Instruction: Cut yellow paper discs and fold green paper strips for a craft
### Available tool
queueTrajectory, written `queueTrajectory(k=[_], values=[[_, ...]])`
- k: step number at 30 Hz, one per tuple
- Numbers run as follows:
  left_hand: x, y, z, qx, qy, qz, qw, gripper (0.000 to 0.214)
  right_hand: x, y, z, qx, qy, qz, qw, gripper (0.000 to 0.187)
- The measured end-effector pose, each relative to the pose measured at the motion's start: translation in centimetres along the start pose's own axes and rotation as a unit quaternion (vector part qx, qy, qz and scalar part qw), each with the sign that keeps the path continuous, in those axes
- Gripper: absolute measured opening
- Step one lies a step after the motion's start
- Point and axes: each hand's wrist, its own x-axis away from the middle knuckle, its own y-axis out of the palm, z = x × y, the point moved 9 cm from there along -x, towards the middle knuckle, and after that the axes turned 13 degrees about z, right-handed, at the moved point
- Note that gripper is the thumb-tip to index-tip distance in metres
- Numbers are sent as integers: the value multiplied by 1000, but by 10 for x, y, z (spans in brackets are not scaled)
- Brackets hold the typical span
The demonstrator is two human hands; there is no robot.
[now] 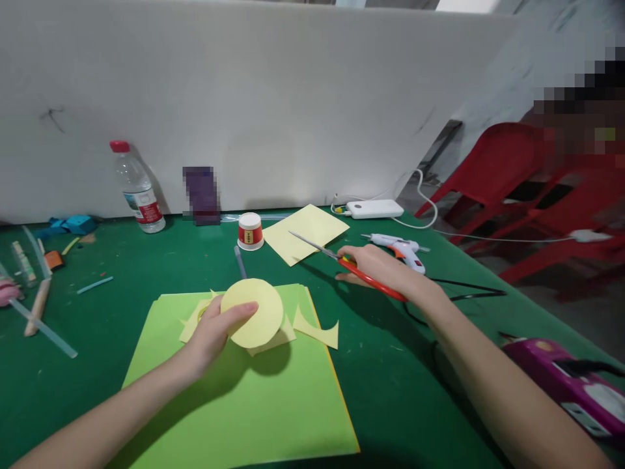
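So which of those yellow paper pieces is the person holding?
The round disc, pinched in the left hand. The square sheet and the curved scraps lie flat, unheld. The right hand holds scissors.

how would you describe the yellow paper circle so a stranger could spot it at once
On the dark green table lies a big light green sheet. At its far edge the left hand holds the yellow circle. It alone is round; the yellow scraps beside it are jagged offcuts.

Quick tally: one bottle (137, 189), one cup (250, 231), one scissors (374, 282), one glue gun (401, 249), one power bank (374, 208), one circle (258, 309), one yellow sheet (307, 233), plus two hands: left hand (212, 332), right hand (375, 266).
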Motion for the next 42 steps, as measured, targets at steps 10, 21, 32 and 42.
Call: queueTrajectory(k=[10,21,32,42], values=[[0,9,1,1,35,-14,999,36,3,31,34,34,-10,-94,995,29],[9,19,7,-79,112,-50,989,31,37,-15,-121,-397,43,45,916,19],[10,21,27,-52,212,-70,973,20,34,-8,-95,-510,154,83,843,19],[4,22,16,13,122,-79,989,13,32,-3,-90,-613,152,122,766,5]])
